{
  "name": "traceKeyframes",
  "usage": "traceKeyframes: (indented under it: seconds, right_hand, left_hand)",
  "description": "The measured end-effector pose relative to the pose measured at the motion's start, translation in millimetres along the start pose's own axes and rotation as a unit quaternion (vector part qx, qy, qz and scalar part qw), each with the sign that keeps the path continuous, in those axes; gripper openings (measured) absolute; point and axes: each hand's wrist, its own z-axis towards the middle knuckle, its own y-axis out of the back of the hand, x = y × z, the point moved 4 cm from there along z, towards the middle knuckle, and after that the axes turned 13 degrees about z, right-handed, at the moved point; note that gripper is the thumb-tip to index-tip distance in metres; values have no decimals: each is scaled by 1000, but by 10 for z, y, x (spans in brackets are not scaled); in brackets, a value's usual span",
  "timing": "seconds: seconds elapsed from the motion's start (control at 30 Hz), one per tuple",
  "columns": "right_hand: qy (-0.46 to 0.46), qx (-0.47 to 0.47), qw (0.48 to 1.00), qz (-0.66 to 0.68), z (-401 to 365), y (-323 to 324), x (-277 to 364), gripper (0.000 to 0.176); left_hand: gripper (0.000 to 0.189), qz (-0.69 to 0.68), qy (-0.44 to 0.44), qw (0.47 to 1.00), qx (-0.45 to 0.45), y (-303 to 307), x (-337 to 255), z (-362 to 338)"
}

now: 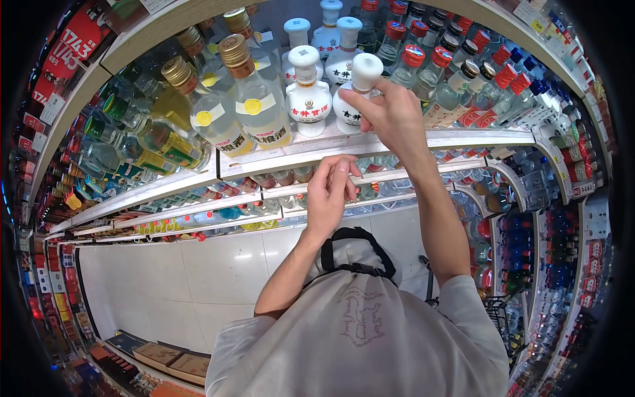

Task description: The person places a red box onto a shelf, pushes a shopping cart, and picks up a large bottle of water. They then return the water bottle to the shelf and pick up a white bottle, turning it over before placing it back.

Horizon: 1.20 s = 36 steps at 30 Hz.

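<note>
My right hand point(395, 112) is closed around the neck and shoulder of a white ceramic liquor bottle point(346, 114) at the shelf's front edge. The bottle stands slightly tilted, with a white cap and blue lettering partly covered by my fingers. Just left of it stands a white bottle with red lettering point(309, 106). Below the shelf edge, my left hand point(331, 188) hovers with loosely bent fingers apart and nothing visible in it. Behind the front pair are more white bottles with pale blue caps point(327, 43).
Clear gold-capped bottles point(258, 109) stand to the left, and red-capped bottles point(423, 73) to the right. The white shelf edge point(291, 161) curves across, with lower shelves beneath. Tiled floor point(218, 278) lies below. Cardboard boxes point(165, 357) sit at the lower left.
</note>
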Motion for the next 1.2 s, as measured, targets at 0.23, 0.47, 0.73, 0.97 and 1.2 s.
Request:
traceKeyframes:
  seconds: [0.23,0.47,0.73,0.97,1.2]
  right_hand:
    - [25,-2,1000,-8,-20,36,83,39]
    - [52,2,999,-10,-21,136,272,37]
    - [109,46,993,-9,-93,258,584,36]
    - [64,85,991,87,-183,384,814,38]
    - [-52,175,972,151,-162,382,697,31]
  left_hand:
    - [28,-4,6,1000,-3,23,23,29]
    - [31,-6,30,999,22,-6,43,62]
    - [54,-14,47,998,40,-83,26,181]
    - [89,-139,81,984,80,-188,-129,271]
    - [91,-189,41,979,63,-267,-116,210]
